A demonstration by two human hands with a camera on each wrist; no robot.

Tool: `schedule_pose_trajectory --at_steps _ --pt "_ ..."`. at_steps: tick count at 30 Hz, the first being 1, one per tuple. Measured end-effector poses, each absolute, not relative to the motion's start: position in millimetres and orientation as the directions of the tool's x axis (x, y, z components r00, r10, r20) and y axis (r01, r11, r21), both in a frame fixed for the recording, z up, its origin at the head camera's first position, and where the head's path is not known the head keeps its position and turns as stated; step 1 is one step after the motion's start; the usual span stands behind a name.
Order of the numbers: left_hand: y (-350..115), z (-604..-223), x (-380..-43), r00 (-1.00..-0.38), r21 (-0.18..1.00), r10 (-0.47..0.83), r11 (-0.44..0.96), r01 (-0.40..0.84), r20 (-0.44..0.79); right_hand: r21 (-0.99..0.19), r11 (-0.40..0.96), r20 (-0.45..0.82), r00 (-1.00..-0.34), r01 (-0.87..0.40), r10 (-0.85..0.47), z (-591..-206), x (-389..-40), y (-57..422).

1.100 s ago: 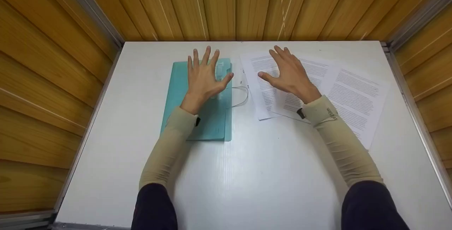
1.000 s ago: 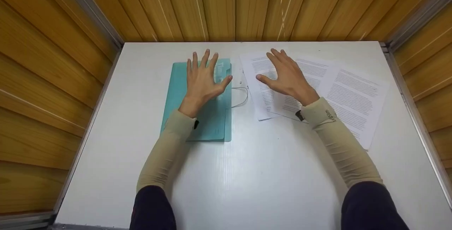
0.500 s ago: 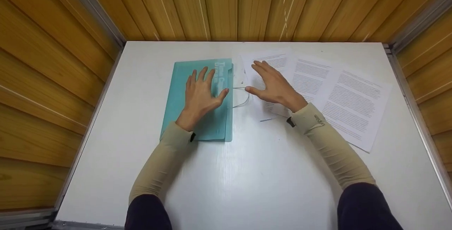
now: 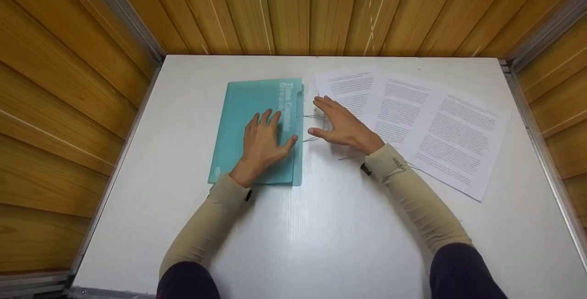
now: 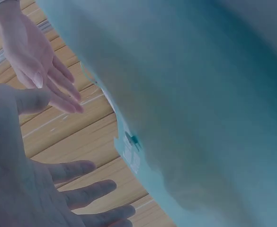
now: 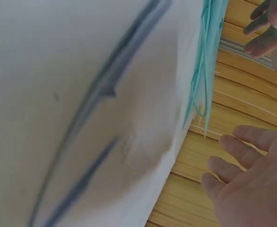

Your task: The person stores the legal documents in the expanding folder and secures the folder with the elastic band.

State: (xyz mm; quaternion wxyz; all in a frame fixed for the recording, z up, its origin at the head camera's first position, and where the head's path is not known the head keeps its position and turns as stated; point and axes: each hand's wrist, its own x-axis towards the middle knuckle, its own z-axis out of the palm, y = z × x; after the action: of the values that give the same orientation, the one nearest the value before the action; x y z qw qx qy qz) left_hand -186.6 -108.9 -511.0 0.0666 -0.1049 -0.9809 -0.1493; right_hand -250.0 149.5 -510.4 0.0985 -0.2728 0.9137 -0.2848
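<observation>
The left hand (image 4: 265, 145) hovers palm down above a teal folder (image 4: 247, 99), its fingers slightly bent and spread, the thumb held away from them toward the folder's right edge. In the left wrist view, a gap shows between the fingers and the folder's surface, so the folder lies beneath the hand, apart from it. The right hand (image 4: 346, 129) hangs in the air just right of the folder, its thumb apart and its four fingers close together, angled toward the left hand. Near its thumb, a thin cord loop (image 4: 314, 116) sticks out from the folder's right edge, partly hidden by that hand.

The folder lies flat, with pale lettering running down its right side; "Time" can be read at the top. To its right, printed sheets (image 4: 454, 141) lie fanned and overlapping, the right hand and wrist covering part of the leftmost ones. Everything rests on a white table (image 4: 293, 244). Tan sleeves (image 4: 197, 230) cover both forearms, with dark sleeves (image 4: 188, 283) above them. Wood-patterned panels (image 4: 257, 10) enclose the table's far edge and sides.
</observation>
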Motion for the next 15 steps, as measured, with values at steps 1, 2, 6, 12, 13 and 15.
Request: schedule_pose_trajectory --at_steps 1,2,6,12,13,15 --pt "-108.3 -511.6 -184.7 -0.97 0.28 0.185 0.933 0.225 0.159 -0.57 0.685 -0.024 -0.825 -0.453 -0.565 -511.6 -249.7 148.0" --pt "-107.5 -512.2 -182.8 -0.97 0.281 0.185 0.933 0.223 0.156 -0.562 0.683 -0.021 -0.818 -0.466 -0.575 -512.5 -249.3 146.6" --pt "-102.8 -514.3 -174.3 -0.973 0.281 0.182 0.935 0.216 0.14 -0.527 0.679 -0.017 -0.793 -0.511 -0.609 -514.8 -246.9 140.5" --pt "-94.6 -518.0 -161.8 -0.97 0.263 0.182 0.939 0.22 0.161 -0.472 0.677 -0.035 -0.756 -0.564 -0.654 -517.0 -245.3 133.7" --pt "-93.2 -518.3 -160.1 -0.969 0.26 0.185 0.939 0.223 0.164 -0.462 0.677 -0.039 -0.75 -0.572 -0.661 -517.2 -245.4 133.2" --pt "-90.7 -518.5 -157.3 -0.967 0.255 0.191 0.939 0.23 0.168 -0.439 0.681 -0.054 -0.74 -0.586 -0.671 -516.9 -245.9 132.7"
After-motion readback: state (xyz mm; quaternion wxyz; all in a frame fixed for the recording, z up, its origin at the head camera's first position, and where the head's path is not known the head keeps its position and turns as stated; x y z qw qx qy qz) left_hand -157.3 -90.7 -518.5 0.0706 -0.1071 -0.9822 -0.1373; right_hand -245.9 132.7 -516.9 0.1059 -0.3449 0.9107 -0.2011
